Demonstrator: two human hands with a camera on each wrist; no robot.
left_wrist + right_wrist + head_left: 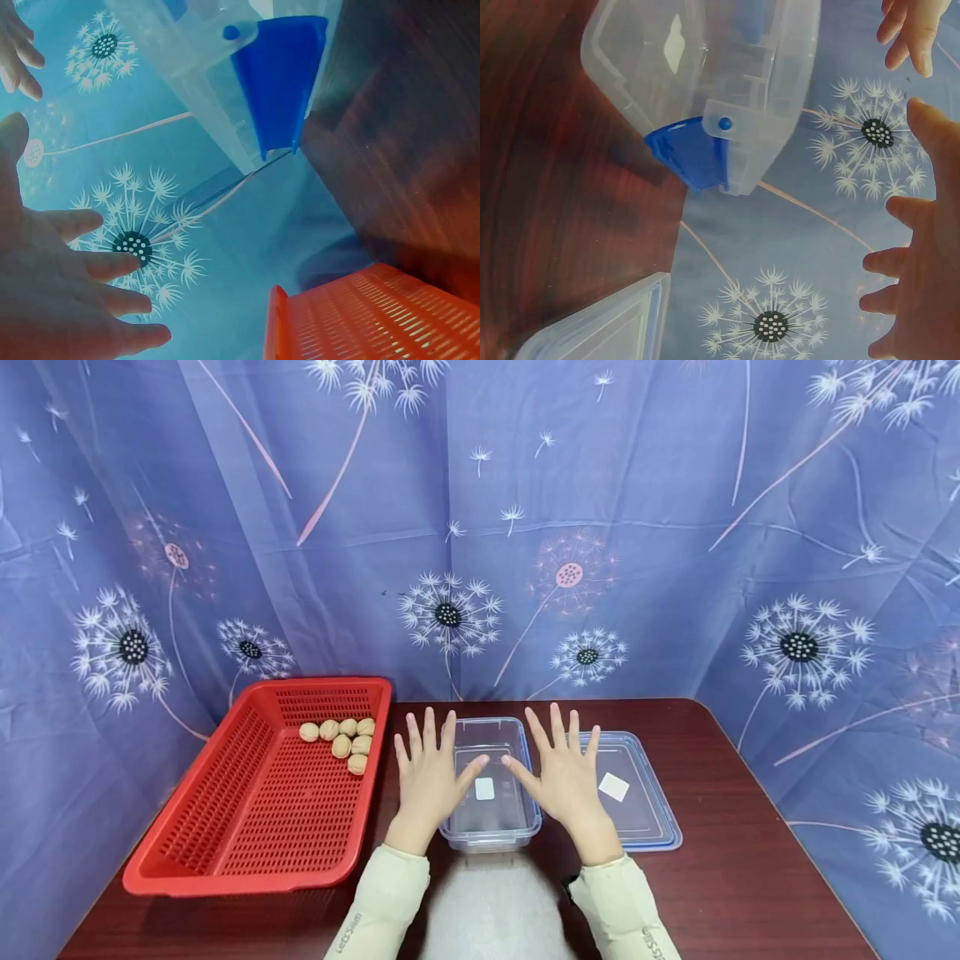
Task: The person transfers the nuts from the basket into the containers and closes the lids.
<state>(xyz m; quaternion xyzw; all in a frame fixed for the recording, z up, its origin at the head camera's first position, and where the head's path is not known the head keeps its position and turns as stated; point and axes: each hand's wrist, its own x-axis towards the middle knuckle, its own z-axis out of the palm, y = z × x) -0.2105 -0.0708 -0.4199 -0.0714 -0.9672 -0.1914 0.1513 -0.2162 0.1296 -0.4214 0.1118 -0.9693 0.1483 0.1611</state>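
Observation:
Both hands hover with fingers spread and hold nothing. In the head view the left hand (431,781) is over the left edge of a clear plastic container (491,837) with blue side clips. Over its right edge, partly across a clear lid (637,814) with a blue rim, is the right hand (567,781). A white square label shows in the container and another on the lid. To the left, a red plastic basket (247,881) holds several walnuts (341,746) in its far right corner. The wrist views show the container's blue clips (281,82) beside the hands.
The dark reddish wooden table (750,877) carries everything. A blue curtain (495,468) with dandelion prints rises behind it and along both sides. A pale grey patch (495,910) lies in front of the container, between the forearms.

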